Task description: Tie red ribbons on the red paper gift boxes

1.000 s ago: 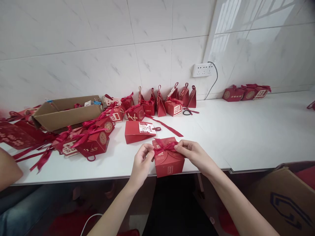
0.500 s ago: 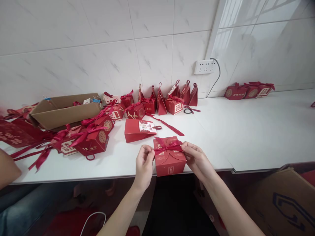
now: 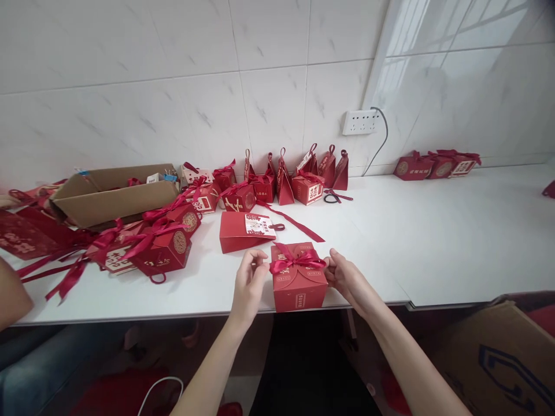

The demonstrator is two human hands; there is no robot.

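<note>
We have our left hand (image 3: 248, 289) near the middle of the frame, thumb and fingers a little apart and gripping nothing, just beside the left loop of a bow (image 3: 299, 262). Our right hand (image 3: 350, 287) is released too, its thumb raised and its other fingers bent close against the right side of the box; whether they touch it we cannot tell. Between the two, at the lower centre, sits the red gift box (image 3: 300, 293), upright at the front edge of the white table (image 3: 373, 242), with the bow across its top.

Just behind it we see a red wedge-shaped box (image 3: 233, 234) lying on its side and a loose ribbon (image 3: 300, 225) trailing to the right. Farther back, at upper centre, tall pointed boxes (image 3: 285, 184) stand among bow-tied ones near the tiled wall (image 3: 277, 104). To the left we have more ribboned boxes (image 3: 162, 251) in front of an open cardboard tray (image 3: 117, 205), and another person's arm (image 3: 12, 294) at the left edge. Three boxes (image 3: 443, 169) stand together at upper right, below and right of a white power strip (image 3: 361, 122); a large carton (image 3: 498, 352) fills the lower right corner.
</note>
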